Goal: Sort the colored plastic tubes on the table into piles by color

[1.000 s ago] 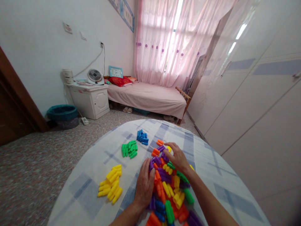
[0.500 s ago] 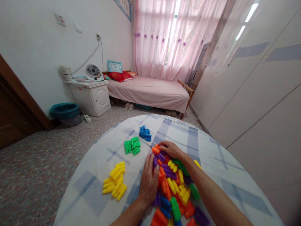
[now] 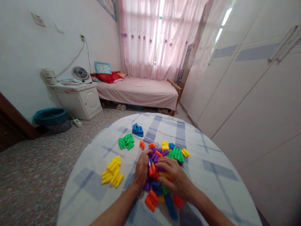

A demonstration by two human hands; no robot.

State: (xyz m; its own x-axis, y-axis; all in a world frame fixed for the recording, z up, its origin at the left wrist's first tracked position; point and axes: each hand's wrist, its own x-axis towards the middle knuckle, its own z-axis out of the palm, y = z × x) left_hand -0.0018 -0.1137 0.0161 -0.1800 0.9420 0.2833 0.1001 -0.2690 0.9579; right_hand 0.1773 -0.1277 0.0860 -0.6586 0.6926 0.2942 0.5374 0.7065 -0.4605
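A mixed pile of plastic finger-shaped pieces, many joined side by side, lies between my hands, with purple pieces (image 3: 162, 152), orange pieces (image 3: 151, 200) and green pieces (image 3: 176, 154) showing. My left hand (image 3: 141, 169) rests along the pile's left side, fingers extended and fingertips by the purple ones. Over the middle of the pile is my right hand (image 3: 173, 175), its fingers and thumb apart, covering part of it. Left of the pile are single-colour groups: yellow pieces (image 3: 113, 172), green pieces (image 3: 126, 142) and blue pieces (image 3: 137, 130). One small orange piece (image 3: 142, 144) lies apart, close to the green group.
A round table with a checked cloth (image 3: 89, 201) carries everything. Beyond it stand a pink-covered bed (image 3: 141, 91), a white cabinet (image 3: 87, 102) with a fan (image 3: 81, 74), and a teal bin (image 3: 50, 116). Tall white wardrobe doors (image 3: 235, 94) line the right.
The view has turned right. My right hand has drawn back from the pile's far edge to its middle, uncovering green and yellow pieces. An orange piece now lies apart beyond my left hand.
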